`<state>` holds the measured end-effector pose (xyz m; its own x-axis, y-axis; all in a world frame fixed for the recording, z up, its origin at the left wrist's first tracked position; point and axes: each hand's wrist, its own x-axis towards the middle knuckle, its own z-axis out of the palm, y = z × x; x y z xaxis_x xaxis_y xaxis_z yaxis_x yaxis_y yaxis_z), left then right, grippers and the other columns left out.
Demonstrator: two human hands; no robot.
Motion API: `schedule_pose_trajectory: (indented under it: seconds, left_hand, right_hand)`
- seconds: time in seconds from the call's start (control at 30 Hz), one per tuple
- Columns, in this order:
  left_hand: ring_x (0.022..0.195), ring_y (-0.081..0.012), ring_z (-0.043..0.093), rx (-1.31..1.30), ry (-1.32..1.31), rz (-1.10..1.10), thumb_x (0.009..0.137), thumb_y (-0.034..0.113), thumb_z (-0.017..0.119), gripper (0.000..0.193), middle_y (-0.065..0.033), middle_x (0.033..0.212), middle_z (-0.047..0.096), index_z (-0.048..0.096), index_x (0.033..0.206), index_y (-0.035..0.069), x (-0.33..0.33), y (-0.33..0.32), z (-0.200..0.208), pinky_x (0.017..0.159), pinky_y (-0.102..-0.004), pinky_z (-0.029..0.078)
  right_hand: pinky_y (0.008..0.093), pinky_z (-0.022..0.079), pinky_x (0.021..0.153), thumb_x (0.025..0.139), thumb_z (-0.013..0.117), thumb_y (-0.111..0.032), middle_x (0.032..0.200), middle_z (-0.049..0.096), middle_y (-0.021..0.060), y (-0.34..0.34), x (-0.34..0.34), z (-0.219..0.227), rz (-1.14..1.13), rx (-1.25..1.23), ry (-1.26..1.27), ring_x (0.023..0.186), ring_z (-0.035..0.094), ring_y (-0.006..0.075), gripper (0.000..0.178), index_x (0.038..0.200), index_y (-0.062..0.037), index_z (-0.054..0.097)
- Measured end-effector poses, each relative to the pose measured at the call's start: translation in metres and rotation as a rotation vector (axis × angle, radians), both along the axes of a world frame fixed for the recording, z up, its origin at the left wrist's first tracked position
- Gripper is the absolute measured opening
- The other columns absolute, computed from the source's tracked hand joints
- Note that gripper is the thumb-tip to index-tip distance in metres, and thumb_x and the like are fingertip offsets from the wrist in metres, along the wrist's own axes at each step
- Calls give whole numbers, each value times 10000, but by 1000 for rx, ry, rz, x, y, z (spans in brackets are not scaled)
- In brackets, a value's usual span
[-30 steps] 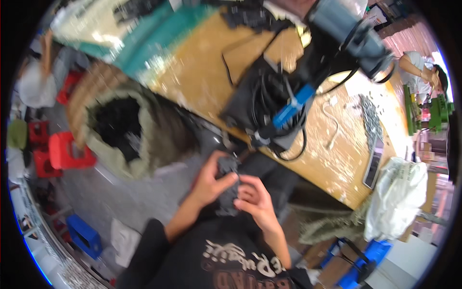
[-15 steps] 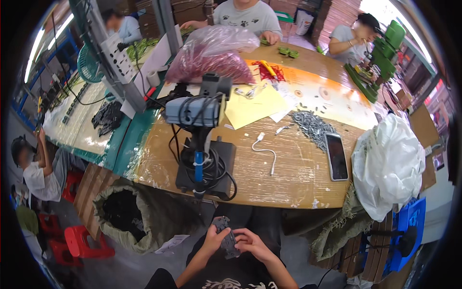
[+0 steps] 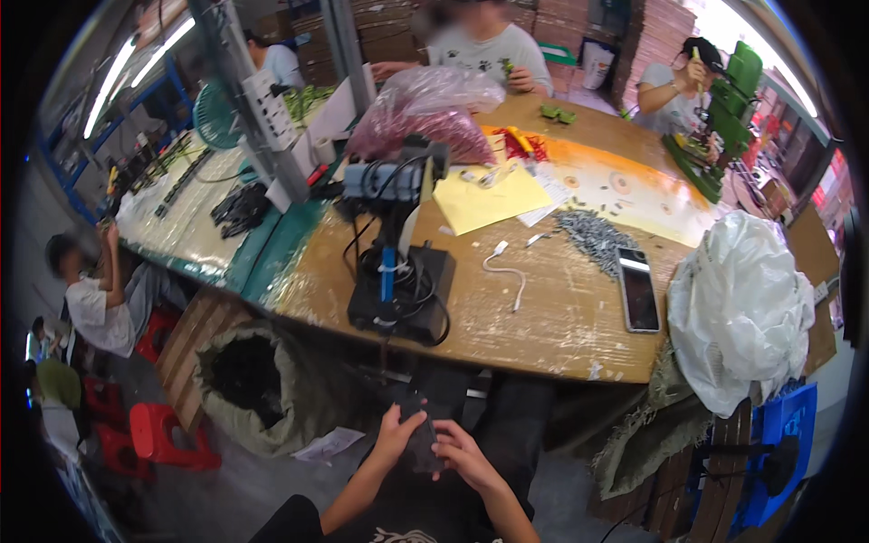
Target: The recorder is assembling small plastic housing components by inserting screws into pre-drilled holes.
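Over my lap, a dark grey, elongated plastic part is held between my two hands, its details blurred. My left hand grips its left side, thumb across the upper end. On the other side, my right hand has bent fingers against its right edge. Just beyond, at the table's near edge, stands a black-based device with a blue-grey head and coiled cables. To the left on the floor is an open woven sack holding black pieces.
On the table lie a phone, small grey pieces, a white cable, yellow paper and a bag of reddish pieces. A white sack stands right. Red stools are left; several people sit around.
The view has shifted, so the table appears farther right and slightly higher. Both hands still hold the grey part over my lap. The person opposite now raises a small green piece.
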<state>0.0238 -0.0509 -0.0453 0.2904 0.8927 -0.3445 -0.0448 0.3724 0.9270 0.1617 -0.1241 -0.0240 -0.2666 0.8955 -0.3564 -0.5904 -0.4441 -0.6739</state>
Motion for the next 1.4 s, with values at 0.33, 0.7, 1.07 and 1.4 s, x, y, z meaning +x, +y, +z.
schedule_pose_trajectory:
  seconds: [0.33,0.7,1.07,1.4]
  left_hand:
    - [699,-64,501,80,-41,159,753,91,595,262,-13,794,556,543,994,3,-8,11,17,631,-206,418]
    - [666,-64,493,102,-102,166,723,65,594,230,-20,747,541,534,933,-8,-12,25,23,586,-201,405]
    - [669,-53,484,114,-64,182,730,61,594,222,-8,757,540,530,932,-5,-17,41,29,583,-199,403]
    - [666,-41,460,50,-74,116,745,56,582,226,5,744,514,501,948,1,-20,51,39,569,-183,384]
  right_hand:
    - [204,278,250,817,400,-61,575,505,102,30,-50,13,-139,2,-86,306,420,141,222,1029,-84,340]
    - [199,281,259,794,407,-71,573,500,113,45,-59,21,-179,-41,-125,316,395,115,246,1033,-47,353]
    - [190,265,259,788,413,-68,543,503,106,64,-63,28,-138,-83,-180,297,393,108,269,1047,-55,341]
    - [175,289,268,761,424,-46,577,508,108,74,-62,39,-163,-159,-268,331,421,103,311,1057,-45,333]
